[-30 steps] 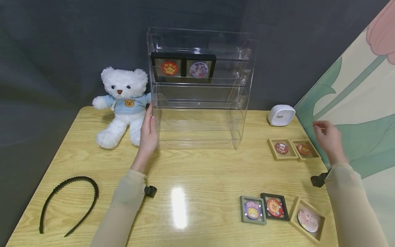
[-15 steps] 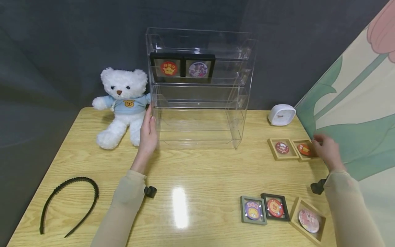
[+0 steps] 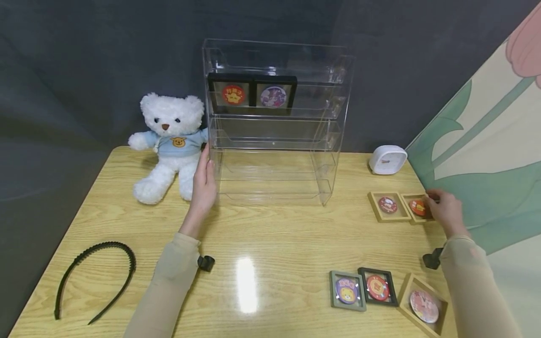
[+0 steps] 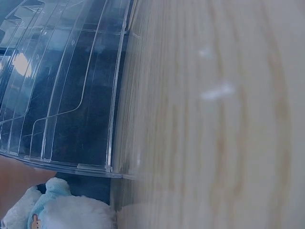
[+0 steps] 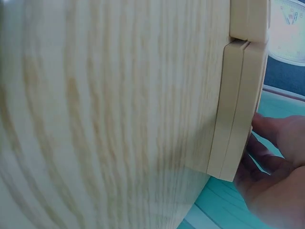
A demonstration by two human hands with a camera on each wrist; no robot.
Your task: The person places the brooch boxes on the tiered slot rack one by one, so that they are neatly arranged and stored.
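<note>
Fingers of the right hand (image 3: 444, 211) curl round the far right edge of a wooden frame (image 3: 417, 207) that holds an orange badge; the right wrist view shows fingertips (image 5: 267, 143) pressed against the frame's pale side. This frame lies flat on the table (image 3: 270, 244), to the right of the clear acrylic shelf (image 3: 274, 122), touching a second wooden frame (image 3: 388, 205) with a red badge on its left. The left hand (image 3: 204, 185) rests with straight, closed fingers flat against the shelf's left wall, low down near its base. On the shelf's upper tier stand two black frames (image 3: 252, 93) with badges. A white teddy bear (image 3: 169, 143) sits just left of the shelf, and a white clock (image 3: 387, 159) stands to its right. Nearer the person, right of the shelf, lie a grey frame (image 3: 347, 290), a black frame (image 3: 377, 285) and another wooden one (image 3: 424, 305). A black headband (image 3: 95, 272) lies well to the shelf's front left.
</note>
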